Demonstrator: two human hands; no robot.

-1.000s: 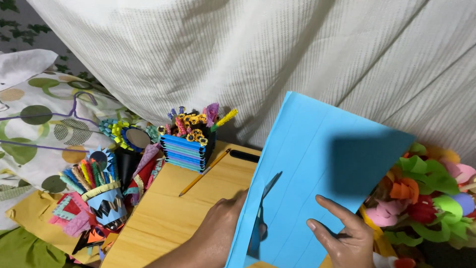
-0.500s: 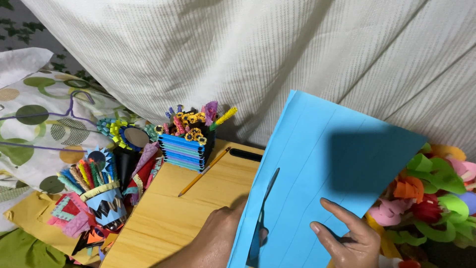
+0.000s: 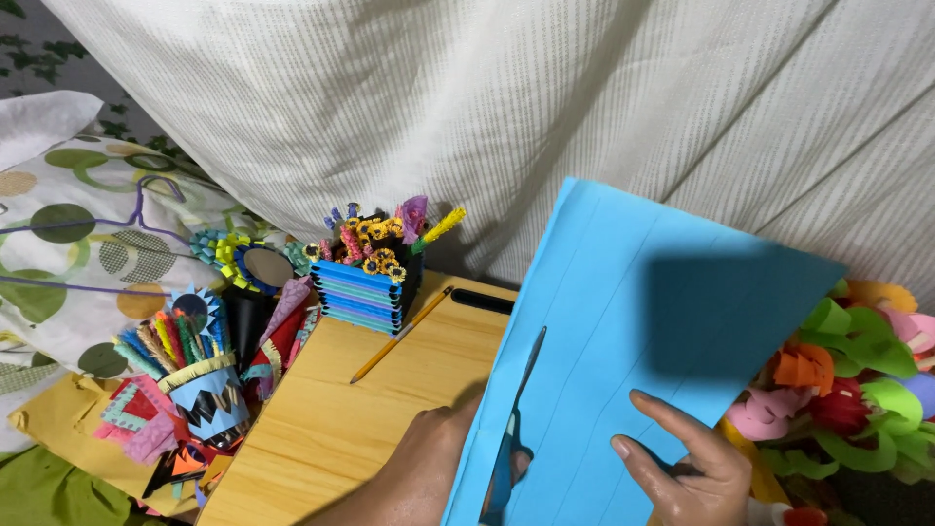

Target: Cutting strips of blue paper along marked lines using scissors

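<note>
A large light-blue paper sheet (image 3: 662, 321) with faint ruled lines stands tilted over the wooden board (image 3: 341, 429). My left hand (image 3: 419, 472) is at the sheet's lower left edge, partly behind it, and grips scissors (image 3: 516, 419) whose dark blades sit in a slit running up the sheet. My right hand (image 3: 682, 463) pinches the sheet's lower part, thumb and forefinger lying on its front. A dark shadow falls on the sheet's upper right.
A yellow pencil (image 3: 399, 336) lies on the board. Behind it stands a blue paper holder with small paper flowers (image 3: 370, 278). Colourful paper crafts (image 3: 195, 380) crowd the left, and curled paper flowers (image 3: 847, 380) the right. A white curtain (image 3: 487, 117) hangs behind.
The scissors have travelled further up the sheet and the slit has grown. My right hand has shifted slightly on the paper.
</note>
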